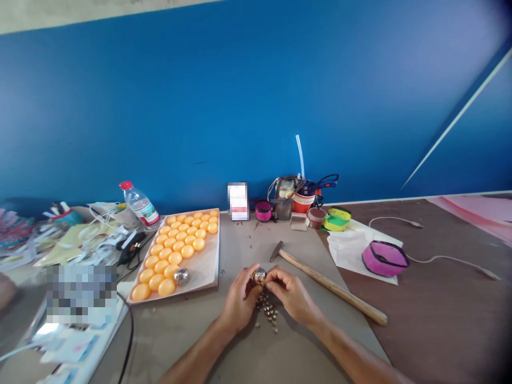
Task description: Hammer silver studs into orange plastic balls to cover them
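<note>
My left hand [242, 296] is closed around a shiny silver ball [260, 274], its fingers curled along the left side. At the ball's right edge, the thumb and fingers of my right hand [288, 290] are pinched together; what they grip is too small to make out. A loose pile of small shiny metal pieces [270, 312] lies on the grey mat just below the ball. Left of my hands, a shallow white tray [206, 266] bears rows of orange balls [157, 282] and a second silver ball [181, 276] near its front.
A wooden-handled hammer [328, 281] lies slantwise to the right. Beyond it is a pink zippered case [385, 259] on white paper. Cups and tools, including an orange cup [303, 202], stand along the blue wall. A water bottle [140, 206] leans behind the tray; clutter fills the left.
</note>
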A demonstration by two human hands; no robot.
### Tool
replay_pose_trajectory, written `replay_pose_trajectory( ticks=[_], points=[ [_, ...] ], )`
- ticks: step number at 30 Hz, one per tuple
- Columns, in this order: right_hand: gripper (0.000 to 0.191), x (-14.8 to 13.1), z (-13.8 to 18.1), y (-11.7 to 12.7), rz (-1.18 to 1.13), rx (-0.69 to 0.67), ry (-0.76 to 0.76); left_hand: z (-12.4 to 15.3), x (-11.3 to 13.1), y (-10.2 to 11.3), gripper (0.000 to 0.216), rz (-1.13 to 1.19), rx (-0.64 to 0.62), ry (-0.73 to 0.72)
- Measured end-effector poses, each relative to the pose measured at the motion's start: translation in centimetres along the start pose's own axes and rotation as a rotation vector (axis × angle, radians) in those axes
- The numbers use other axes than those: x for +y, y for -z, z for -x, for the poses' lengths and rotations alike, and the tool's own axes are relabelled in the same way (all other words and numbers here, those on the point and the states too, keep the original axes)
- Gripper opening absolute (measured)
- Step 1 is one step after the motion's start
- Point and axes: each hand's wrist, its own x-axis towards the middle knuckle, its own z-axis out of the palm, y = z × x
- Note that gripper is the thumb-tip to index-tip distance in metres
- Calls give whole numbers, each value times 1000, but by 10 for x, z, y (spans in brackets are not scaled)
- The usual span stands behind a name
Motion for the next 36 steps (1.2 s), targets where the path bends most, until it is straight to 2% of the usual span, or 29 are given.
replay_pose_trajectory(
  ticks=[11, 25, 29, 33, 36],
  points=[
    [6, -2, 1, -3, -86, 24, -113, 1, 10, 1, 37, -38, -1, -44],
    [8, -4, 1, -5, -43, 68, -140, 5, 8, -1, 39, -80, 5, -123],
    [8, -1, 2, -6, -5, 96, -134, 5, 9, -2, 38, -72, -5, -103],
    [11, -1, 0, -3, 0, 94, -63, 4, 11, -2, 36, -64, 17, -42],
    [13, 3, -4, 8, 89, 176, 73, 4, 11, -1, 37, -35, 32, -26]
  ],
)
